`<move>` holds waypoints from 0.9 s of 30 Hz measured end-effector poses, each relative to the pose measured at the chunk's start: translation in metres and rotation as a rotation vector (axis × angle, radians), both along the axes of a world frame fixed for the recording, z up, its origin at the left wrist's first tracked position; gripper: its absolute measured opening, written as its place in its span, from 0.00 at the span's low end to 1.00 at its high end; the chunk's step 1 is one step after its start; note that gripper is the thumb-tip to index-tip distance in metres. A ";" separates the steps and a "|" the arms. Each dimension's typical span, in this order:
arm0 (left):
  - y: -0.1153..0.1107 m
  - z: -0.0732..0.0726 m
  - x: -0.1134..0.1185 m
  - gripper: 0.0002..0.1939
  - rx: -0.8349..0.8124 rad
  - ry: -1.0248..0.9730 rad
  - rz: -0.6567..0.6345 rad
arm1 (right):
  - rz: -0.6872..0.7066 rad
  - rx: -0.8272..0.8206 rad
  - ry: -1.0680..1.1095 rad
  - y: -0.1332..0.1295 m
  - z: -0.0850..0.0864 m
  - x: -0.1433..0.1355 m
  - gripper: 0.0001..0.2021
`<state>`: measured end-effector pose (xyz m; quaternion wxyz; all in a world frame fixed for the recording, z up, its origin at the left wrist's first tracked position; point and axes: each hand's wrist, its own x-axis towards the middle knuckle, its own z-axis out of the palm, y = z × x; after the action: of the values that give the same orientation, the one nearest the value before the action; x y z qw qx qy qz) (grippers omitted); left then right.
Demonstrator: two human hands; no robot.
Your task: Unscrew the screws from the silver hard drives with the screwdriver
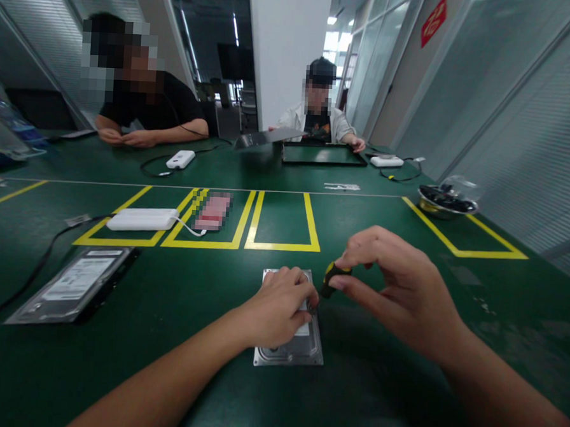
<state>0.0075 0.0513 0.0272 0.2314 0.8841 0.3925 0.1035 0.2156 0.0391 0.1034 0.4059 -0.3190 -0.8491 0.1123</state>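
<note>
Pinching a black-and-yellow tool [329, 282] in the right hand [400, 280]; covering the hard drive [297, 353] on the table [190, 285] with the left hand [279, 307], can't tell if gripping; apparently lining up, calling for steadiness next.

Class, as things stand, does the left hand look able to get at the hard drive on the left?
Probably yes: the left hand rests on the central hard drive, and only green tabletop shows between that hand and the left hard drive.
</note>
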 end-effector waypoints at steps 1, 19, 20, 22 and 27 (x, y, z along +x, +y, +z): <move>0.000 0.000 0.000 0.10 0.001 -0.002 -0.003 | 0.008 0.001 -0.007 0.000 0.000 0.000 0.07; 0.000 -0.002 0.000 0.09 0.007 -0.013 -0.009 | 0.069 -0.022 0.004 0.001 -0.003 0.001 0.12; 0.000 -0.001 -0.001 0.10 0.005 -0.014 -0.009 | 0.079 -0.033 0.004 0.000 -0.002 0.001 0.13; 0.000 -0.001 -0.001 0.10 -0.001 -0.013 -0.008 | 0.084 -0.033 0.008 0.000 -0.002 0.002 0.15; 0.000 0.002 -0.001 0.09 -0.009 -0.002 -0.005 | 0.071 -0.008 0.002 0.003 -0.004 0.002 0.16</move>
<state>0.0070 0.0509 0.0289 0.2361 0.8839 0.3905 0.1022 0.2173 0.0420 0.0991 0.4012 -0.2899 -0.8591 0.1302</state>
